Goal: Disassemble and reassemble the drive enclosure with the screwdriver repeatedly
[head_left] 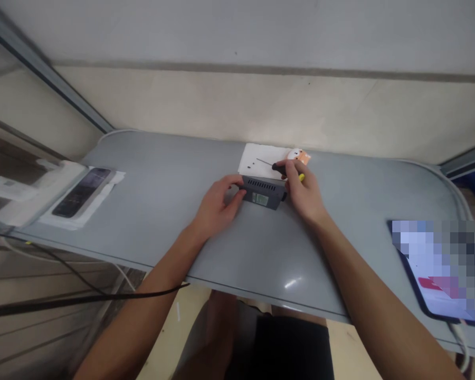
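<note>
A dark grey box-shaped device (pixel 269 201) with a row of vent slots and a pale label stands on the grey table. My left hand (pixel 218 207) grips its left end between thumb and fingers. In my right hand (pixel 303 191) is a screwdriver (pixel 277 168) with a black and yellow handle, its thin shaft pointing left over a sheet of white paper (pixel 246 156). The right hand is close by the device's right end; whether it touches is unclear. Small dark bits, perhaps screws (pixel 249 167), lie on the paper.
An orange and white cartoon-like item (pixel 298 154) lies at the paper's right. A phone (pixel 83 193) rests on white sheets at the left, beside a white box (pixel 43 195). At the right lies a tablet (pixel 423 285) with a white cable. A wall stands behind the table (pixel 158 163).
</note>
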The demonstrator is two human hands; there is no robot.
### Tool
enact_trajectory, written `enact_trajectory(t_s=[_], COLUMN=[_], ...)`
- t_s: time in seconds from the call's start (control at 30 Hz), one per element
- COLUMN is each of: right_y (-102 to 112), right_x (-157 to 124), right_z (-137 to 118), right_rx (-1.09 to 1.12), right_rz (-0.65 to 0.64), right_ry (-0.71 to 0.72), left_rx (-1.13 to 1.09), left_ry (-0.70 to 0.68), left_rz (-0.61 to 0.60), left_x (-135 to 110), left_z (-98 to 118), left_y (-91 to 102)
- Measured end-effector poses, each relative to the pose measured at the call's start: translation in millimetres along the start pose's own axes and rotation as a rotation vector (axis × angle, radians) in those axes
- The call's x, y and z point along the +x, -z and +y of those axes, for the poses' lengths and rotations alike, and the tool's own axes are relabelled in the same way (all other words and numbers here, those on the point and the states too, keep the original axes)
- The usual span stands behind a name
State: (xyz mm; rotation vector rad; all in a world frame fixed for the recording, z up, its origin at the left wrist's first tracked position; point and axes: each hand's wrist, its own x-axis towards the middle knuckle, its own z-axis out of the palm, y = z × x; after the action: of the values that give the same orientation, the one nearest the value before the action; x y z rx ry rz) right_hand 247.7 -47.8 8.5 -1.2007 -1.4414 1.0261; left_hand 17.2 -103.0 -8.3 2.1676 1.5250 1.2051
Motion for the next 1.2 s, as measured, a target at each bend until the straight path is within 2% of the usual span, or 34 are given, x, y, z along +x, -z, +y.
enact_trajectory(t_s=[0.23,0.37,0.63,0.9,1.03,1.2], right_y=[-0.2,0.0,6.3,20.5,25.6,26.7], right_x=[1.0,1.6,4.4,14.1,15.3,15.8], right_z=[3.5,4.6,2.0,-2.6,-8.9,-11.5], right_rx=[-0.019,-0.02,0.222,0.496,0.634,0.645], right_rz=[-0.041,-0.037,0.092,0.24,0.279,0.313], right_ry=[0.028,0.003,-0.046,-0.114,-0.12,-0.097], left_rx=[0.021,0.019,0.046,0.109,0.149,0.213], left_ry=[-0.009,0.009,-0.055,-0.101,-0.148,-0.2], left_rz=[0.119,0.136,0.115,0.164,0.138,0.069], left_x=[3.0,4.3,4.9,4.9,5.5,7.0], left_z=[-12.7,-9.9,4.6,12.2,14.0,17.3], left_y=[3.8,3.2,7.1,8.2,6.5,-2.0])
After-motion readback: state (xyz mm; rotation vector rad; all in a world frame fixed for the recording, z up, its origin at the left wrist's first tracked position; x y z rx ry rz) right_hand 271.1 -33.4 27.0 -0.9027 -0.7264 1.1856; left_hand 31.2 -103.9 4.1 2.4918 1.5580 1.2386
